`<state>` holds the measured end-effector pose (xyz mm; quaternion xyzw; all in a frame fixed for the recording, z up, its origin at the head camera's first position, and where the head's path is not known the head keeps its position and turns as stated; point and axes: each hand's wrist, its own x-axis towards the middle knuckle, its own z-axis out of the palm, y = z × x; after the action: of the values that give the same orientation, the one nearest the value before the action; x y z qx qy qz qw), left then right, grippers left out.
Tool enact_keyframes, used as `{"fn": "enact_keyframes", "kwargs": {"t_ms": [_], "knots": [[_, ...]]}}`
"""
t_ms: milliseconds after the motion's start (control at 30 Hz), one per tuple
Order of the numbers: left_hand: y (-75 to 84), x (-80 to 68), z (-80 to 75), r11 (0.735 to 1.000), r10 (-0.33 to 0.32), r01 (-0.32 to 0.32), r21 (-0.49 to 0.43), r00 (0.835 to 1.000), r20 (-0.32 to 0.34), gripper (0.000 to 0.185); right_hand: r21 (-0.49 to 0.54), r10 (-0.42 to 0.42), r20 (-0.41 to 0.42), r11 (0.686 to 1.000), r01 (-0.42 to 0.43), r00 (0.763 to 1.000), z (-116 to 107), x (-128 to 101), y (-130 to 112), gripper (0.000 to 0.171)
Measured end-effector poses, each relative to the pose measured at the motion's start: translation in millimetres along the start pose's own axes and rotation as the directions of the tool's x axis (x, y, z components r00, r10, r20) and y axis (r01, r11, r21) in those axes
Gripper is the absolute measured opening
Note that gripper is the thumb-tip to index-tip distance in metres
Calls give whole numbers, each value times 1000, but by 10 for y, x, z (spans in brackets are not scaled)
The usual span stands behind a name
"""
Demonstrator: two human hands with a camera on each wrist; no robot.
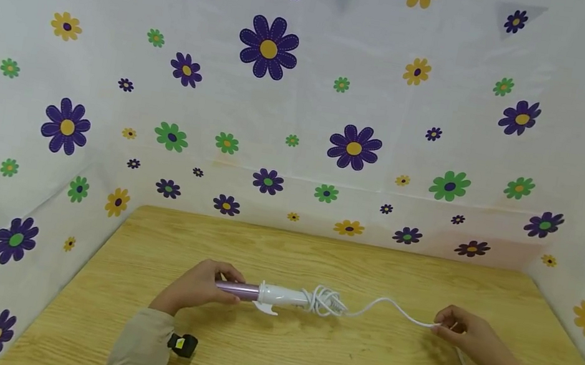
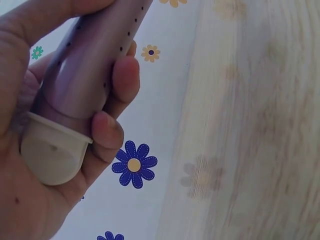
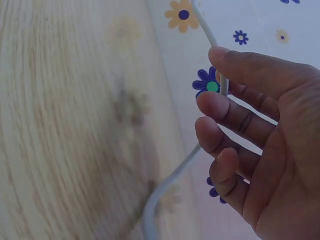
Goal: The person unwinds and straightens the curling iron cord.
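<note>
The left hand (image 1: 203, 286) grips the pink barrel end of a curling iron (image 1: 267, 295), fingers (image 2: 124, 75) curled round the perforated metallic tube and its cream end cap (the left wrist view shows this closely). The iron lies level just above the wooden table (image 1: 300, 360), its white handle pointing toward the right hand (image 1: 465, 337). At the handle's far end the white cord (image 1: 393, 308) is bunched in several loops, then runs on in a loose curve to the right hand, which pinches it between thumb and fingertips (image 3: 215, 102) — the other fingers loosely bent. Past that hand the cord trails down to the table. White cloth with printed flowers (image 1: 302, 114) walls the table at back and sides.
</note>
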<state>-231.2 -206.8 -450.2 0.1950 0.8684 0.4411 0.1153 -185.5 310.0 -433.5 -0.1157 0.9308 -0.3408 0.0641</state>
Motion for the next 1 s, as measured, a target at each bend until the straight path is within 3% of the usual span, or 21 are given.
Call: {"fn": "enact_keyframes", "kwargs": {"t_ms": [200,467,800,1000], "knots": [[-8,-8,6,1000,-9,9,-2,1000,0,32,2,14,-22,1000,-14,1000,93,75,57,19],[-20,-21,-15,1000,-15,15,0,1000,2,32,39,44,13,998,-45,999,165,156,33,30],[-19,-10,-17,998,-56,56,8,998,-4,34,171,-50,72,985,37,996,238,277,-335,39],[2,-13,-14,998,-68,68,9,998,-7,34,161,-90,97,984,73,991,427,430,-536,37]]}}
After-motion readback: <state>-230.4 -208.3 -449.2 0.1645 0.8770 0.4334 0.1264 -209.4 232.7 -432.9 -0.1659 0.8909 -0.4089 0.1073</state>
